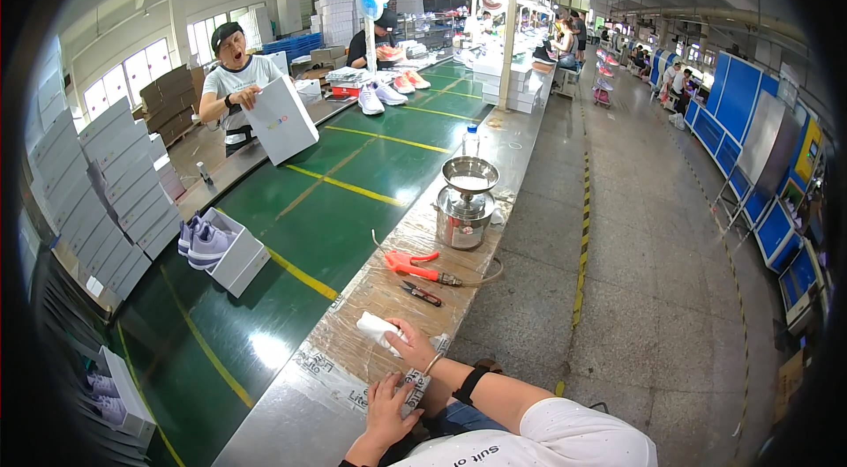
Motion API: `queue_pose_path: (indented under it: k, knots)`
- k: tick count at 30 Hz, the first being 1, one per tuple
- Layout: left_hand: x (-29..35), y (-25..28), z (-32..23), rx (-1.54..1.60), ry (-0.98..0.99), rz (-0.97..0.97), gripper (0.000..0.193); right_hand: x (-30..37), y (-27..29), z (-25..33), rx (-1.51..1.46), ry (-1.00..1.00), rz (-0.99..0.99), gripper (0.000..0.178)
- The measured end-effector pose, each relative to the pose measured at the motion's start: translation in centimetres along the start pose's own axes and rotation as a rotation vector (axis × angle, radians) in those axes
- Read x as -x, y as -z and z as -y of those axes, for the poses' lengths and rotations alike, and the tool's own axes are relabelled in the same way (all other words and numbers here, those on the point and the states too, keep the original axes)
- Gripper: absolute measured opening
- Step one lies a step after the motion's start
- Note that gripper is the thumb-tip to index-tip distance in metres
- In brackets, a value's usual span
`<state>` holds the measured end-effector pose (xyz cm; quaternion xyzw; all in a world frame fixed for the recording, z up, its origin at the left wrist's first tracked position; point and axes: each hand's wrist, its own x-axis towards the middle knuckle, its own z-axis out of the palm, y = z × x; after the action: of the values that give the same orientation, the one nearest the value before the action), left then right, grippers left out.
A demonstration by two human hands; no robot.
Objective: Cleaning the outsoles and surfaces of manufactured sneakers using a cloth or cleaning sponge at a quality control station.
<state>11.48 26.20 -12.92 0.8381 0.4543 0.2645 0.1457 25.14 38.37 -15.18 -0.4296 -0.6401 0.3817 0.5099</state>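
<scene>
My right hand (411,345) is closed around a folded white cloth (377,328), at the near end of the film-covered metal ledge (348,339). My left hand (389,407) rests on the ledge's near edge with its fingers spread and nothing in it. Just beyond the cloth lie small dark thread snips (422,293). A red air blow gun (413,266) with a hose sits behind them. Farther along stands a metal pot (465,218) topped by a steel dish (470,174), with a blue-capped bottle (471,141) beyond.
Left of the ledge runs a green conveyor belt (296,229) carrying purple sneakers in an open white shoebox (240,266). Across it a person (238,79) holds a white box (281,123). Stacked shoeboxes (71,176) stand at left. A walkway (635,229) lies to my right.
</scene>
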Motion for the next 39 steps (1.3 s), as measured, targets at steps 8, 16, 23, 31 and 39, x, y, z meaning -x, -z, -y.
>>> queue_pose_path:
  k: [8,16,23,31,39]
  knots:
    - [0.1,0.1,0.0,0.007,0.007,0.007,0.056,0.1,0.0,0.5,0.014,0.001,-0.002,0.033]
    - [0.1,0.1,0.1,0.004,0.0,-0.007,0.056,0.1,0.0,0.7,-0.009,-0.015,0.004,0.033]
    - [0.2,0.0,0.1,0.002,-0.02,-0.014,0.058,0.3,0.1,0.8,0.01,0.02,-0.016,0.032]
    - [0.6,0.6,0.2,0.07,0.02,0.026,0.057,0.3,-0.7,-0.7,-0.032,-0.043,-0.011,0.032]
    - [-1.9,7.3,4.5,0.723,0.364,0.314,0.041,0.4,0.5,1.2,-0.153,-0.121,0.073,0.032]
